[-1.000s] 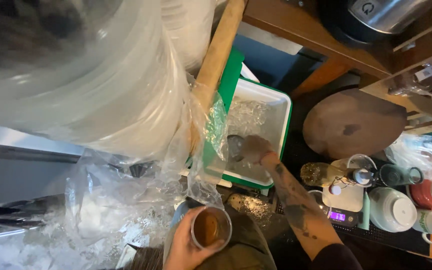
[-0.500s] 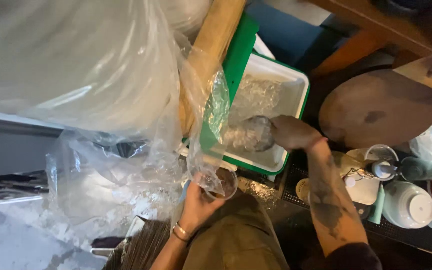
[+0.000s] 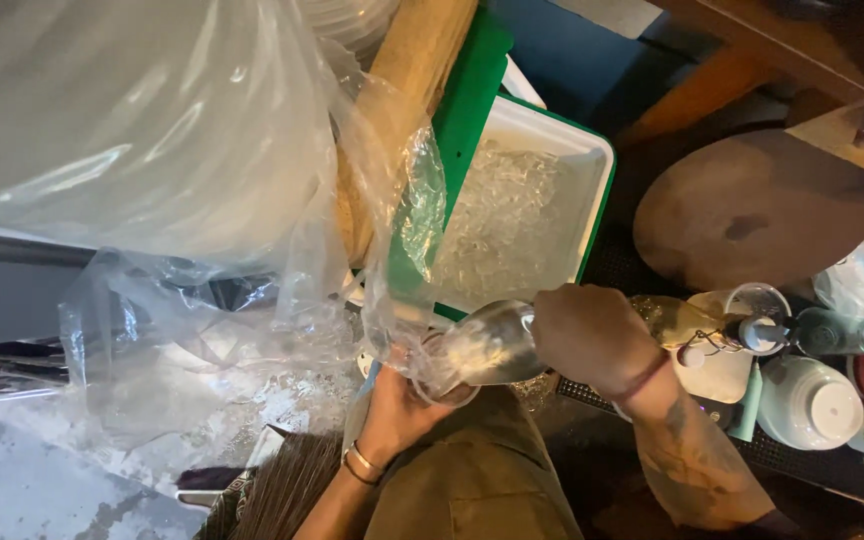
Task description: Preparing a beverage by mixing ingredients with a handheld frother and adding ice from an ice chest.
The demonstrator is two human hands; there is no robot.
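The right hand (image 3: pixel 592 335) comes in from the lower right, forearm rising toward the middle of the view, wrist bent and knuckles up. Its fingers are closed round the handle of a metal scoop (image 3: pixel 487 345). The scoop lies almost level, its long axis running left to right, bowl end pointing left and tipped slightly down, just below the front edge of the ice box (image 3: pixel 592 215), a white tub with a green rim holding crushed ice.

The left hand (image 3: pixel 402 410) rises from the bottom of the view, forearm upright, bracelets at the wrist. Its fingers are curled round a clear cup (image 3: pixel 442 375), which sits directly under the scoop's bowl; the rim is largely covered by the scoop, so whether the two touch cannot be told.

Left of the ice box hangs crumpled clear plastic sheeting (image 3: pixel 252 300), its edge brushing the cup. Right of the ice box stand a round wooden board (image 3: pixel 752 205) and white mugs (image 3: pixel 807 400).
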